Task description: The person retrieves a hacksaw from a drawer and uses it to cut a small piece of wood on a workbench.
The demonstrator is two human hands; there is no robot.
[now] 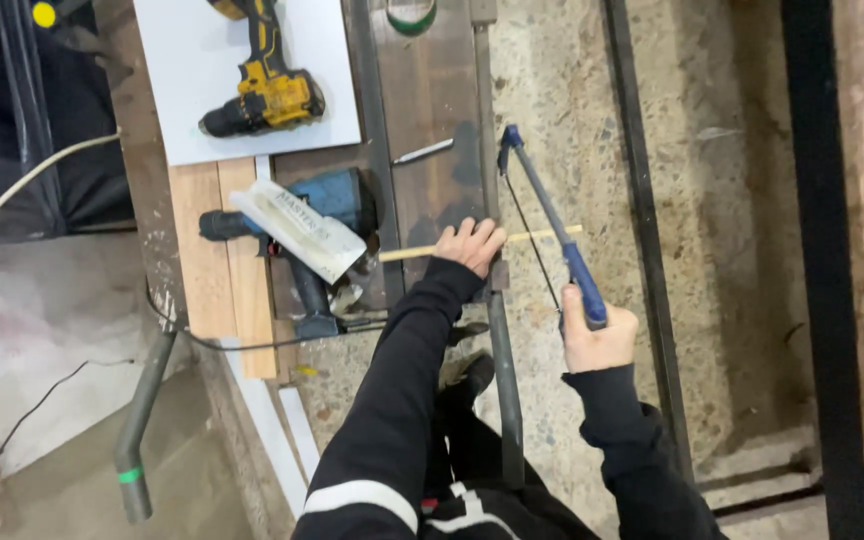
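A: Start closest to the camera. What are the hands doing?

B: The right hand (597, 340) is closed in a fist around the blue handle of a coping saw (550, 225), whose frame runs up and to the left from the grip. The thin blade crosses a slim wooden dowel (542, 236) near its right end.

A: And the other one?

B: The left hand (472, 245) lies flat, fingers spread and pressing down on the dowel where it rests on the dark workbench (432, 90). The fingers are open rather than curled, so it pins the stick more than it grips it. The dowel lies crosswise, its right part sticking out past the bench edge over the speckled concrete floor (562, 90).

A: What sits left of that hand?

B: A blue power drill (337, 200) lies on its side, with a white plastic packet (297, 232) resting across it. Both sit partly on pale wooden planks (217, 250). A black cable (252, 345) trails under them.

A: Farther up the bench?

B: A small metal rod (424, 152) lies on the dark surface just above the left hand. Beyond it a yellow and black cordless drill (262, 85) rests on a white board (192, 80). At the very top edge a green roll of tape (412, 15) is partly cut off by the frame.
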